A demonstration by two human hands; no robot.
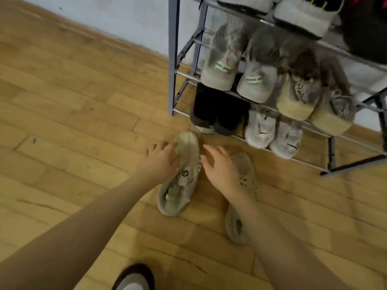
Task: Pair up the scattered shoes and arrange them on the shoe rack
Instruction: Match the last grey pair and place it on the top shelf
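Your left hand (162,162) lies with spread fingers on the toe of the beige shoe (180,174), on the floor just in front of the shoe rack (173,59); curl round its side before lifting. Your right hand (219,167), wide and holding nothing, hovers over its mate (244,197), also in front of the rack. Grip that one mid-body, then set both toes-in together on a free spot.

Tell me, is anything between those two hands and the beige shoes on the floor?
Nothing visible. The left hand already touches the left beige shoe, and the right hand hangs just above the right beige shoe.
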